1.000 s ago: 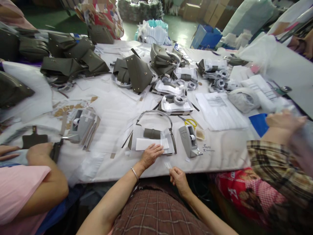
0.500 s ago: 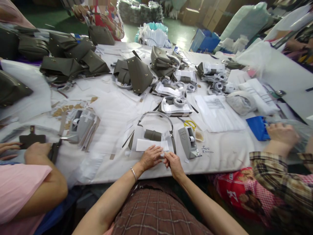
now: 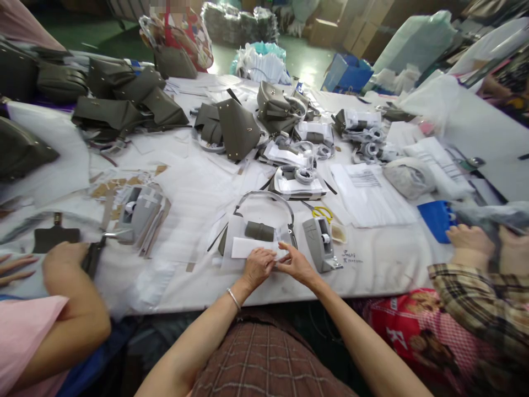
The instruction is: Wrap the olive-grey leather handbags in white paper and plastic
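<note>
A dark grey handbag (image 3: 222, 242) lies in front of me under thin white wrapping paper, its strap (image 3: 264, 194) arched away from me. On the wrapping sits a dark rolled piece (image 3: 259, 231), with a white paper strip (image 3: 243, 247) just nearer to me. My left hand (image 3: 260, 266) has its fingers curled together over the strip's right end, thumb side hidden. Beside it, my right hand (image 3: 297, 263) has thumb and forefinger apart, fingertips at the right edge of the wrapping and close to the left fingers. Nothing shows in the right hand.
A grey tape dispenser (image 3: 319, 245), yellow-handled scissors (image 3: 322, 212) and a small tray (image 3: 339, 233) stand right of the bag. Wrapped bags (image 3: 300, 182) lie beyond, with white sheets (image 3: 367, 201) to their right. Co-workers' arms (image 3: 74, 298) reach in from both sides.
My right thumb and forefinger have spread from a pinch. My left fingers, flatter before, have curled more over the strip. The right co-worker's hands have moved at a grey bundle.
</note>
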